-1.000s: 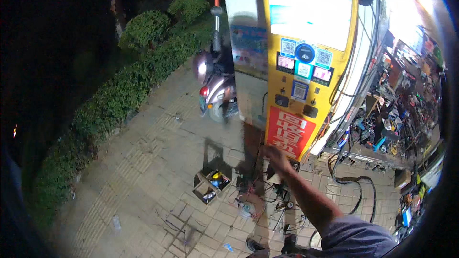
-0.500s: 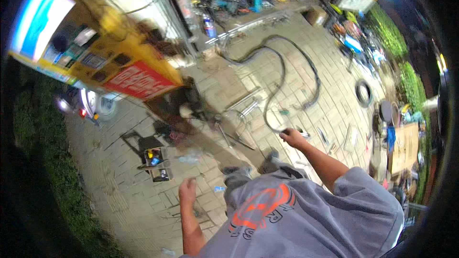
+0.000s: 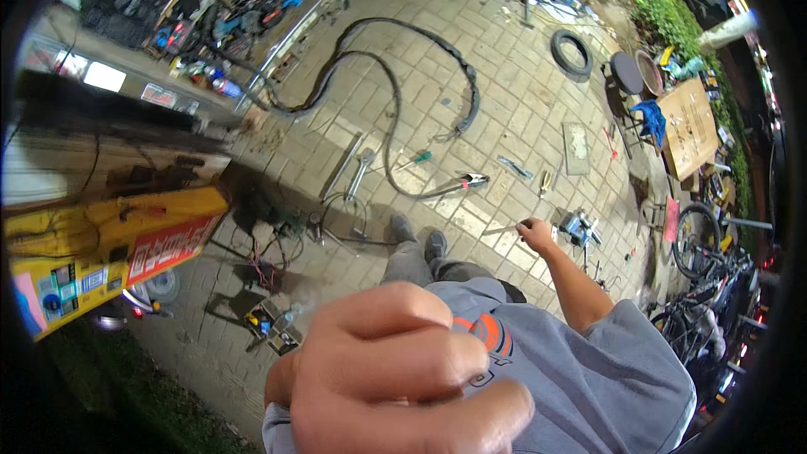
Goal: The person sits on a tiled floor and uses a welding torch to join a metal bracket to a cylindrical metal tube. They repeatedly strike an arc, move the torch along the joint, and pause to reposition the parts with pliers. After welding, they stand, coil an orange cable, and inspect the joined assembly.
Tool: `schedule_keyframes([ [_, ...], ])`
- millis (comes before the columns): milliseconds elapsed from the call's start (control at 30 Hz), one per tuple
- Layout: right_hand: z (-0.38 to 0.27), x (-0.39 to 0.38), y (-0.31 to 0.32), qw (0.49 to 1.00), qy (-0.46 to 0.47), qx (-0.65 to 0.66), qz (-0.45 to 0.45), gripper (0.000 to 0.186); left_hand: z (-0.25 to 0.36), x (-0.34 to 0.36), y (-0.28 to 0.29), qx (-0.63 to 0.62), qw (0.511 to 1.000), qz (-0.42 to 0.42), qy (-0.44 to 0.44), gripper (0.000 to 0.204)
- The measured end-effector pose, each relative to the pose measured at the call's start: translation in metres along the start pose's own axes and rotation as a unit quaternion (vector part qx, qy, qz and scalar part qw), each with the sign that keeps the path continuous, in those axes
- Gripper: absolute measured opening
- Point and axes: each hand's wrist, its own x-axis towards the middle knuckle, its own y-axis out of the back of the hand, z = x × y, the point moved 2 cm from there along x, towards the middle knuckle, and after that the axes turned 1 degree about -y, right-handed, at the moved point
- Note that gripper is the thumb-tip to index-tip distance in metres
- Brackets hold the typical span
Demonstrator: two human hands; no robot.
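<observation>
My left hand is raised very close to the camera, fingers curled. Whatever may lie inside its fingers is hidden. My right hand is off to the right, closed round one end of a thin pale stick that points left. Its exact kind is too small to tell. Farther off, a metal clamp rests on the paving at the end of a thick black cable. A green-handled screwdriver, a large wrench and a yellow-handled tool lie near it.
A tyre, a round stool and a cardboard sheet stand at the right, with bicycles nearer. A yellow cabinet is at the left. An open toolbox sits below it. Tool clutter fills the far left.
The view has turned, shifting the scene. My left hand has risen from low at the left to right before the camera. My right hand no longer overlaps the cable's end.
</observation>
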Motion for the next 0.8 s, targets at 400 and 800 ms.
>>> schedule_keyframes([
  [400, -0.029, 0.039, 0.085, 0.986, -0.086, 0.132, 0.056, 0.035, -0.08, 0.101, 0.011, -0.033, 0.996, -0.035, -0.068, 0.01],
  [800, -0.102, 0.295, 0.255, 0.992, 0.055, 0.103, 0.046, 0.032, -0.223, 0.199, 0.006, 0.833, 0.081, -0.348, 0.422, 0.031],
])
